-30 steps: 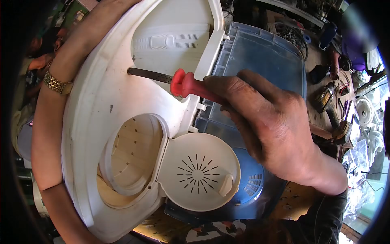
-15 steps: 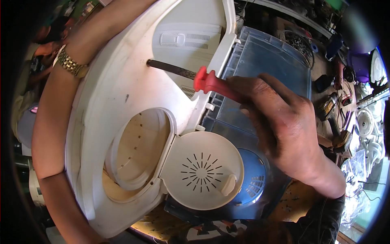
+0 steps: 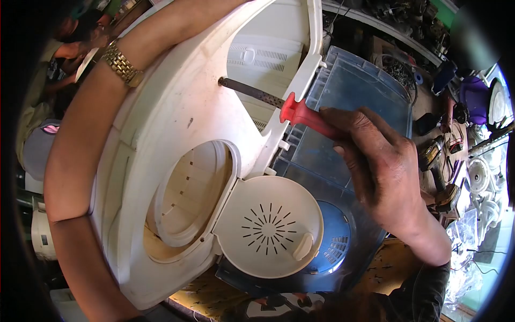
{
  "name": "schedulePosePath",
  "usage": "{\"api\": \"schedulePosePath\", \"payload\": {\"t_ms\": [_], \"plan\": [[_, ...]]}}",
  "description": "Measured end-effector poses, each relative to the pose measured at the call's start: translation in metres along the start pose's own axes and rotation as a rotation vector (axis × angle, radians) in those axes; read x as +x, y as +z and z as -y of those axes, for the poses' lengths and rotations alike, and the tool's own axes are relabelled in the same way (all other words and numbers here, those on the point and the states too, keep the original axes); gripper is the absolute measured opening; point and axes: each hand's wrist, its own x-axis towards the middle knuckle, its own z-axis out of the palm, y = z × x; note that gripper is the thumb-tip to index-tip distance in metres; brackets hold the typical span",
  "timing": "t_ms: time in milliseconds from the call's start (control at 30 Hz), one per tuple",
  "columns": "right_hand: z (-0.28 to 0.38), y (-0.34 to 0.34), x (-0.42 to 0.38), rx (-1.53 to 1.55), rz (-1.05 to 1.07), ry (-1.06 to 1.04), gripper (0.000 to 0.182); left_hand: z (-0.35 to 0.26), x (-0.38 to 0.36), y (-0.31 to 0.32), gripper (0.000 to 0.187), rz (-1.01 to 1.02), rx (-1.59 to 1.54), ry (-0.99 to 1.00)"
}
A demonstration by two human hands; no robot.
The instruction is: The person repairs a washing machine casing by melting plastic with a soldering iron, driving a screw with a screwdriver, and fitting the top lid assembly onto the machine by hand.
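Observation:
My right hand (image 3: 375, 155) is closed round the red handle of a screwdriver (image 3: 308, 115). The dark shaft points left, its tip at a small hole in the white plastic housing (image 3: 198, 118). Below the shaft, the housing has a large round opening, beside which hangs a round cream lid (image 3: 268, 226) with radial slots. A blue translucent cover (image 3: 354, 96) is on the right of the housing. My left arm, with a gold watch, reaches round the housing's left side; its hand is out of frame beyond the top edge.
On the bench at right lie a power drill (image 3: 432, 153), a purple container (image 3: 473, 99), white round parts (image 3: 479, 174) and clear plastic bags (image 3: 464, 252). Metal parts and cables lie at the top right. Another person (image 3: 70, 48) is at the upper left.
The housing, screwdriver and left forearm appear shifted a little to the right in view. My right hand still grips the handle, and the tip stays at the same hole.

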Motion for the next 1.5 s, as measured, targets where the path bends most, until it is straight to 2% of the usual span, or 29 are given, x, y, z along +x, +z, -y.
{"api": "schedulePosePath", "payload": {"t_ms": [233,1000,1500], "plan": [[-0.0003,0.0005,0.0001,-0.009,-0.014,-0.004,0.032,-0.0047,-0.0022,-0.0020,0.046,-0.006,0.091,0.031],[-0.0089,0.0009,0.0044,-0.081,-0.072,-0.053,0.033,-0.0055,-0.0013,-0.0031,0.043,0.045,0.006,-0.011],[-0.0094,0.0003,0.0044,0.017,-0.040,-0.020,0.027,-0.0079,-0.0020,-0.0020,0.044,0.026,0.035,-0.001]]}}
